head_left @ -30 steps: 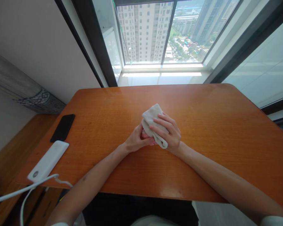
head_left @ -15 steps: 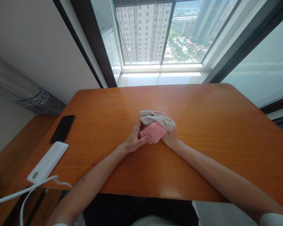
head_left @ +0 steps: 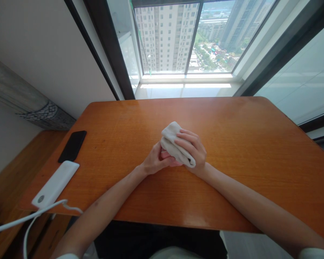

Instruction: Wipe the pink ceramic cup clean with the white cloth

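Observation:
My left hand (head_left: 154, 160) is closed around a small pink object (head_left: 175, 163), thumb along its near side. Most of that pink thing is covered, so its kind does not show. A folded whitish cloth (head_left: 175, 144) lies over its top. With fingers bent across the cloth, my right hand (head_left: 194, 149) holds it against the pink object. Both hands are above the middle of the wooden table (head_left: 232, 129).
On the table's left side lie a black phone (head_left: 72, 146) and a white power bank (head_left: 55, 184). A white cable (head_left: 24, 218) runs from near the power bank off to the left. Beyond the far edge is a window (head_left: 167, 43); a curtain (head_left: 37, 100) hangs at left.
My right hand has brought the cloth toward me, over the top of the pink object, which now shows far less. The back of that hand has turned upward. My left hand keeps its hold.

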A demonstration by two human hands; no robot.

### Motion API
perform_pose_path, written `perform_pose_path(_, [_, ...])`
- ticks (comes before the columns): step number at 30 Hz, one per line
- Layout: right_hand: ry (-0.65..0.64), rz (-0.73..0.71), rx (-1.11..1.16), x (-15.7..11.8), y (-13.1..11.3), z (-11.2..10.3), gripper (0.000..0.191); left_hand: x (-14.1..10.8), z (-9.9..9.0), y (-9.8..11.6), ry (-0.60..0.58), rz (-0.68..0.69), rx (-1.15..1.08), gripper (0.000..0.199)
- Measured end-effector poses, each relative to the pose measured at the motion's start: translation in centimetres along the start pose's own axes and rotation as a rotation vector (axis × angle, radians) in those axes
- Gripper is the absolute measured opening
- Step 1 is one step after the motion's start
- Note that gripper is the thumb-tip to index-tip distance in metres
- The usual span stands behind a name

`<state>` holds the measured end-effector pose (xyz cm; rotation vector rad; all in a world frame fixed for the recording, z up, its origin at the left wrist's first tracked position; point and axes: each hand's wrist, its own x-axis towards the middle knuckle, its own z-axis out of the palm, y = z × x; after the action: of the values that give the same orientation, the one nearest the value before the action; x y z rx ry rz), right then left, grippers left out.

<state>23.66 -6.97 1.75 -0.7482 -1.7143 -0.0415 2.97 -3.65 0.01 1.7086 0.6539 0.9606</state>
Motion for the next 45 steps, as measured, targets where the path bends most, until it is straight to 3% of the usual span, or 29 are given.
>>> perform_pose_path(7, [-0.026,0.394,0.271,0.5,1.6,0.9,0.026,0.3,-0.2,0.3,0.032,0.098,-0.035,0.079])
perform_pose_path(11, [-0.054,0.483,0.309,-0.1,2.4,1.1,0.027,0.6,0.1,1.1,-0.025,0.078,-0.059,0.082])
perform_pose_path(14, [0.034,0.471,0.257,-0.4,1.9,1.0,0.03,0.7,0.2,1.0,-0.045,0.009,-0.062,0.081])
perform_pose_path(17, [0.107,0.338,0.103,-0.2,0.9,0.8,0.032,0.7,0.3,0.5,-0.036,-0.043,-0.102,0.079])
perform_pose_path(20, [0.083,0.166,-0.018,0.0,0.3,0.5,0.034,0.7,0.3,0.1,-0.024,-0.075,-0.065,0.075])
perform_pose_path(23, [0.031,0.086,-0.011,-0.1,0.2,0.4,0.041,0.6,0.2,0.3,-0.026,-0.075,-0.017,0.072])
perform_pose_path(26, [0.019,0.122,0.052,-0.3,0.3,0.5,0.041,0.4,-0.1,0.5,-0.028,-0.038,-0.026,0.071])
perform_pose_path(32, [-0.028,0.438,0.255,0.3,1.3,0.7,0.033,0.2,-0.2,0.2,-0.01,0.042,-0.088,0.073])
perform_pose_path(35, [-0.067,0.511,0.298,0.5,1.9,0.8,0.03,0.4,-0.3,0.4,-0.031,0.065,-0.109,0.074])
perform_pose_path(39, [-0.033,0.522,0.304,0.3,2.2,1.0,0.029,0.7,-0.3,1.1,-0.054,0.09,-0.137,0.075])
perform_pose_path(45, [0.129,0.393,0.135,-0.2,1.3,0.8,0.028,0.8,0.3,1.0,-0.08,-0.034,-0.12,0.071])
